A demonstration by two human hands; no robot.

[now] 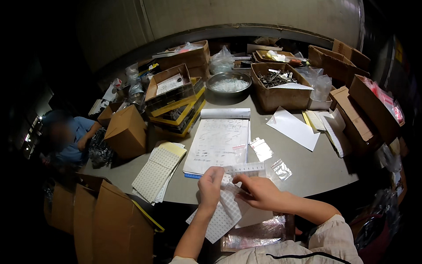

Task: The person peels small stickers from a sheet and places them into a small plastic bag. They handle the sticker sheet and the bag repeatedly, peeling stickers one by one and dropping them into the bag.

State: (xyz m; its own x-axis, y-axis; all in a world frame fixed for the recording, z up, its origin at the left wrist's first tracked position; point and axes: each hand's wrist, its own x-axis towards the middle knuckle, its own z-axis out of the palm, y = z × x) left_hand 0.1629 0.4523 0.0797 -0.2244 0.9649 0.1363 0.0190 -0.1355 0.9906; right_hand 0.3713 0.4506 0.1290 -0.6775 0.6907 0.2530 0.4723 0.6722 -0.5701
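Close to my body, at the table's front edge, I hold a curled, see-through-looking sheet of small printed labels [228, 200]. My left hand [210, 187] is closed on its upper left part, fingers pinched together. Across from it, my right hand [262, 192] has its bent fingers closed at the sheet's right side; the exact fingertip contact is partly hidden. Just beyond my hands lies a pad of written paper [220, 141]. Small clear zip bags [281, 169] and a white-looking bag [261, 149] rest to its right. Further left, a stack of label sheets [158, 169] lies on the table.
Behind the pad stand a metal bowl [229, 91] of clear pieces and a box of metal parts [281, 97]. Stacked trays [173, 108] and a cardboard box [126, 132] line the left. White paper [293, 128] lies right. A person [70, 136] sits far left.
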